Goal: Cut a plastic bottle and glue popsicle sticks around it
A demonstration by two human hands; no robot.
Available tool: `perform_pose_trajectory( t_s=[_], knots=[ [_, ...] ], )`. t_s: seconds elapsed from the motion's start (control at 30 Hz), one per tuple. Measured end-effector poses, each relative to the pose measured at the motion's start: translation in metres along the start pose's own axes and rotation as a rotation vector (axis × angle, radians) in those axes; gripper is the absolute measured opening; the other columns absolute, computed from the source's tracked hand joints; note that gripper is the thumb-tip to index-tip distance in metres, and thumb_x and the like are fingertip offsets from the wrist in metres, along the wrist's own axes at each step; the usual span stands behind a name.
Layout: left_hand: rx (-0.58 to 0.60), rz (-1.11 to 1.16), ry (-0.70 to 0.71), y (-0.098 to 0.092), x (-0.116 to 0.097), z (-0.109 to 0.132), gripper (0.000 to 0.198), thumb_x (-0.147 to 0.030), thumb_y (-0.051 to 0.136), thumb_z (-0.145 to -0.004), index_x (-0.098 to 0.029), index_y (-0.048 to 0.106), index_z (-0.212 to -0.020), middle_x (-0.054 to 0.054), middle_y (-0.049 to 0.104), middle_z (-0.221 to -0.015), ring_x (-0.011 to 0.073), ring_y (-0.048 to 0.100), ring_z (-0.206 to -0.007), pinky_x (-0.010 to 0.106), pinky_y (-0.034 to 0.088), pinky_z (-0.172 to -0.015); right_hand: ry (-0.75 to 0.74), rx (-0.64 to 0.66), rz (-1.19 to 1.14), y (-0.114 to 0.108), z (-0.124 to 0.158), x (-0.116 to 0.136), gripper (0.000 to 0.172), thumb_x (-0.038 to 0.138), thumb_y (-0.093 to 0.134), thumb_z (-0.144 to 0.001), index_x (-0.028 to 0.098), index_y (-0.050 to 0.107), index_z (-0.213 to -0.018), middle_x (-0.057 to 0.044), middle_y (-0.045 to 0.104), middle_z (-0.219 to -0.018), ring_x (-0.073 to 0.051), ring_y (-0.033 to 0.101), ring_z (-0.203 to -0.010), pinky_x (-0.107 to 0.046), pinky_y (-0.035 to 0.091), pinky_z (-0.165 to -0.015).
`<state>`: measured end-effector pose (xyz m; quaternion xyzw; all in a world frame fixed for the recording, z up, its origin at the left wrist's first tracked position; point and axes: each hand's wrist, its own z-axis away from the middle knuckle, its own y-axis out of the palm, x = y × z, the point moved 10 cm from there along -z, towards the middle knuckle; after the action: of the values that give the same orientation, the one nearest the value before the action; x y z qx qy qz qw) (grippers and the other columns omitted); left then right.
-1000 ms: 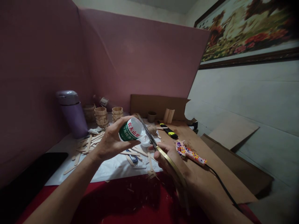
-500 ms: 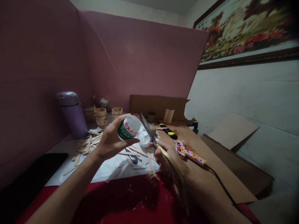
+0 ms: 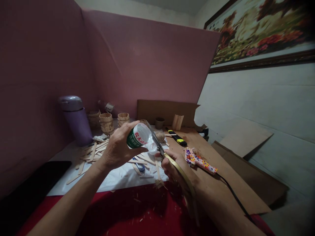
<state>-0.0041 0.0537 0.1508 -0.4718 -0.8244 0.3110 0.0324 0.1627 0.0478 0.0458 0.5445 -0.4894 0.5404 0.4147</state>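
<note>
My left hand [image 3: 118, 146] is wrapped round a cut plastic bottle [image 3: 138, 137] with a green label and red and white lettering, its open end turned to the right. A strip of clear plastic [image 3: 152, 147] hangs from the bottle's edge. My right hand [image 3: 177, 167] grips a pair of scissors [image 3: 169, 159] with gold-coloured handles. The scissor blades point up and left, right against the plastic; whether they are closed on it I cannot tell. Below the bottle, a blue cutter [image 3: 139, 166] lies among loose wooden sticks [image 3: 94, 152].
Behind stand a purple flask [image 3: 77, 123], small stick-covered cups [image 3: 106, 123], a dark little pot [image 3: 159, 123] and a ball of twine [image 3: 160, 136]. To the right lie a black-yellow utility knife [image 3: 178, 139] and a flowered glue gun [image 3: 199, 161] with its cord on cardboard.
The bottle has turned in my left hand, so its lettering has shifted right. The scissor blades have come closer together along the plastic.
</note>
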Motion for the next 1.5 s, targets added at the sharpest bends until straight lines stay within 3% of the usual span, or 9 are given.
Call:
perform_pose_trajectory(
  t_s=[0.33,0.6,0.87,1.03,1.2,1.3,1.4,1.5],
  knots=[
    [0.01,0.018,-0.004,0.0,-0.001,0.0,0.072,-0.043,0.082,-0.07,-0.022,0.049,-0.131,0.012,0.065,-0.122,0.0298,0.062,-0.111,0.043,0.05,-0.092,-0.036,0.041,0.041,0.006,0.005,0.006,0.059,0.072,0.066,-0.07,0.017,0.061,-0.091,0.009,0.034,-0.055,-0.007,0.026,-0.045,-0.023,0.022,-0.043],
    [0.013,0.035,-0.01,0.003,0.001,0.001,0.072,-0.044,0.082,-0.07,-0.022,0.049,-0.131,0.012,0.064,-0.122,0.0295,0.062,-0.111,0.042,0.05,-0.092,-0.036,0.032,0.06,0.005,0.008,0.012,0.061,0.074,0.068,-0.066,0.016,0.06,-0.085,0.004,0.045,-0.063,-0.009,0.034,-0.052,-0.024,0.028,-0.046],
    [-0.007,0.049,-0.005,0.0,-0.001,0.001,0.071,-0.043,0.083,-0.07,-0.022,0.05,-0.13,0.012,0.065,-0.124,0.0294,0.063,-0.112,0.041,0.049,-0.094,-0.032,0.035,-0.035,0.007,0.007,0.002,0.062,0.075,0.07,-0.065,0.017,0.057,-0.08,0.01,0.031,-0.054,-0.005,0.023,-0.044,-0.021,0.017,-0.04],
    [-0.002,0.083,-0.022,0.001,0.001,0.0,0.07,-0.044,0.083,-0.069,-0.022,0.052,-0.127,0.011,0.066,-0.119,0.0284,0.063,-0.108,0.04,0.05,-0.092,-0.037,0.009,-0.106,0.005,0.004,-0.006,0.057,0.069,0.075,-0.066,0.016,0.059,-0.08,0.01,0.032,-0.053,-0.004,0.022,-0.044,-0.02,0.016,-0.039],
    [0.018,0.273,-0.121,0.009,0.01,0.003,0.066,-0.043,0.085,-0.067,-0.021,0.054,-0.121,0.008,0.066,-0.11,0.0223,0.065,-0.094,0.032,0.053,-0.079,-0.077,-0.115,-0.223,-0.007,0.0,-0.003,0.058,0.065,0.079,-0.064,0.016,0.061,-0.09,0.01,0.041,-0.053,-0.004,0.027,-0.04,-0.018,0.021,-0.036],
    [0.041,0.339,-0.184,0.021,0.013,0.008,0.069,-0.044,0.086,-0.064,-0.021,0.049,-0.118,0.006,0.066,-0.101,0.0197,0.065,-0.083,0.03,0.053,-0.07,-0.087,-0.188,-0.243,-0.014,-0.001,0.001,0.051,0.059,0.076,-0.071,0.019,0.059,-0.097,0.008,0.051,-0.056,-0.007,0.04,-0.039,-0.019,0.031,-0.037],
    [0.066,0.232,-0.16,0.035,0.009,0.013,0.08,-0.042,0.09,-0.057,-0.022,0.045,-0.119,0.007,0.066,-0.103,0.0234,0.065,-0.087,0.035,0.053,-0.074,-0.182,-0.217,-0.243,-0.019,-0.001,0.012,0.046,0.056,0.073,-0.076,0.019,0.057,-0.1,0.004,0.058,-0.064,-0.01,0.05,-0.046,-0.022,0.039,-0.041],
    [0.099,0.089,-0.074,0.051,-0.003,0.018,0.09,-0.038,0.095,-0.048,-0.023,0.045,-0.122,0.01,0.066,-0.112,0.0299,0.064,-0.098,0.043,0.051,-0.083,-0.265,-0.298,-0.17,-0.03,0.001,0.019,0.042,0.048,0.074,-0.075,0.019,0.059,-0.102,0.005,0.057,-0.064,-0.011,0.05,-0.05,-0.022,0.04,-0.045]
  ],
)
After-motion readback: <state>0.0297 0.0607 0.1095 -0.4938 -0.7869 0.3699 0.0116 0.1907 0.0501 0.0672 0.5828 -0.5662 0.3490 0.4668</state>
